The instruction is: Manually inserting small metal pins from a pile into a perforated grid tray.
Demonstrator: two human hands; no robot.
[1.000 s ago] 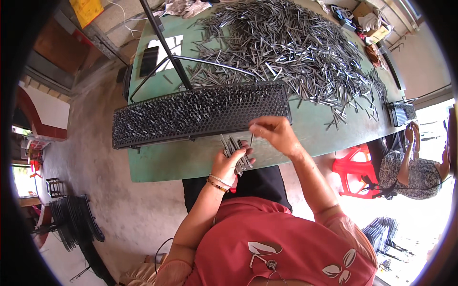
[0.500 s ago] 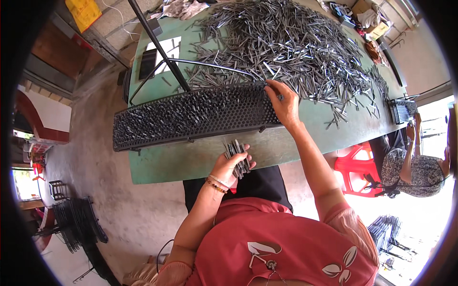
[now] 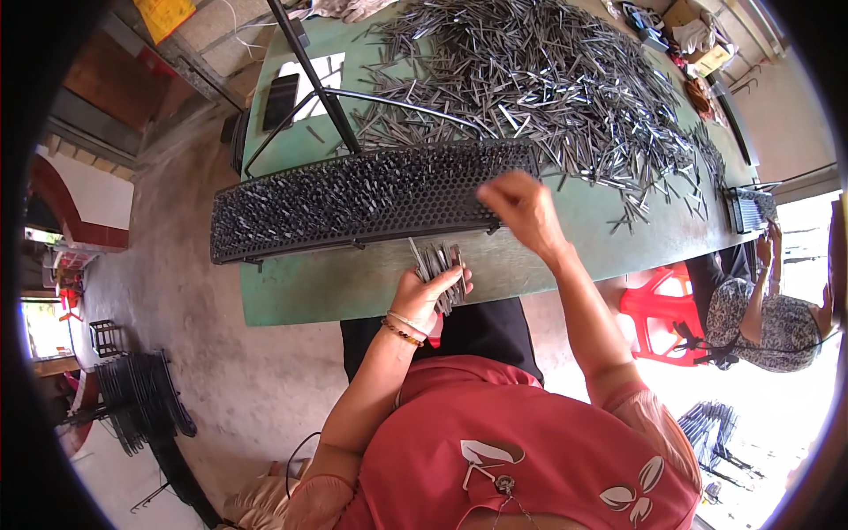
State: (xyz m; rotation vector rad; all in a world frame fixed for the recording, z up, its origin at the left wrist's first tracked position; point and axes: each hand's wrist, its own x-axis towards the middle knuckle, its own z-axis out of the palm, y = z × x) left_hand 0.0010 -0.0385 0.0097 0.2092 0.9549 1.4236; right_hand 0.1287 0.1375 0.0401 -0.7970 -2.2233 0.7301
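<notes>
My left hand (image 3: 424, 297) is closed around a bundle of thin dark metal strips (image 3: 438, 272), just off the table's near edge. Their ends stick out on both sides of the fingers. Above the near right part of a long black perforated rack (image 3: 459, 194) hovers my right hand (image 3: 523, 205), its fingers curled together and a little blurred. Whether a strip is between them cannot be made out. Many strips stand in the rack's holes on the left and along its far side, while bare holes show toward the near right.
A big heap of loose metal strips (image 3: 548, 79) covers the far part of the green table (image 3: 291, 296). A black pole (image 3: 309, 66) with braces rises behind the rack. A phone (image 3: 281, 99) lies at left. On the right, another person (image 3: 764, 318) works at a smaller rack (image 3: 751, 208) beside a red stool (image 3: 658, 309).
My right hand has come from the rack's far right edge down toward me, its fingers now curled. The bundle in my left hand stays gripped. The view has shifted slightly.
</notes>
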